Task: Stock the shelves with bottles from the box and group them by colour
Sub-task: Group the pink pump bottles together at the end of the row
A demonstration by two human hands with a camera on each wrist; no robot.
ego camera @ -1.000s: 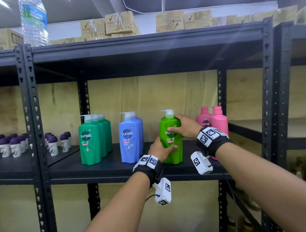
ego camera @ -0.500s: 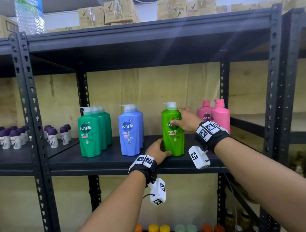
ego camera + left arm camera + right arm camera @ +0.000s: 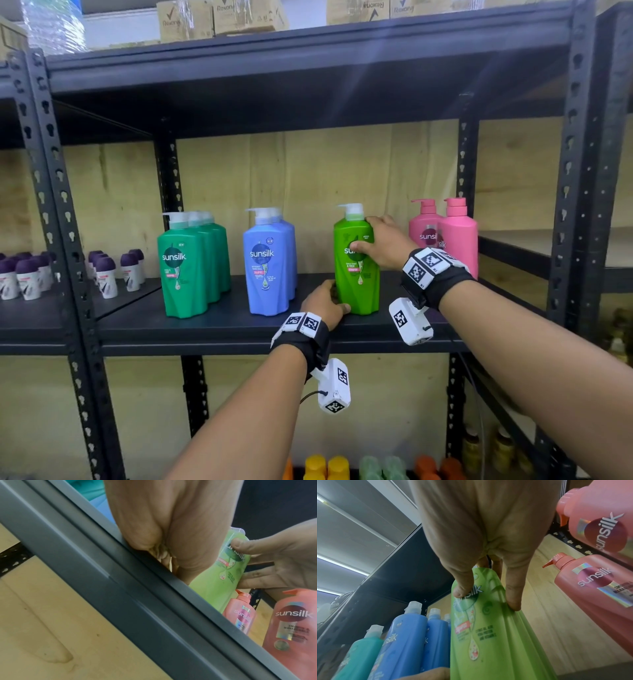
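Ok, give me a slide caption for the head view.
Both hands, right hand and left hand, steady a lime-green bottle between blue bottles and pink bottles.

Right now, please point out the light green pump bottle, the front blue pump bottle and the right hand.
light green pump bottle (image 3: 359, 291): head view, lower front body.
front blue pump bottle (image 3: 265, 270): head view, front label.
right hand (image 3: 385, 245): head view, back of hand.
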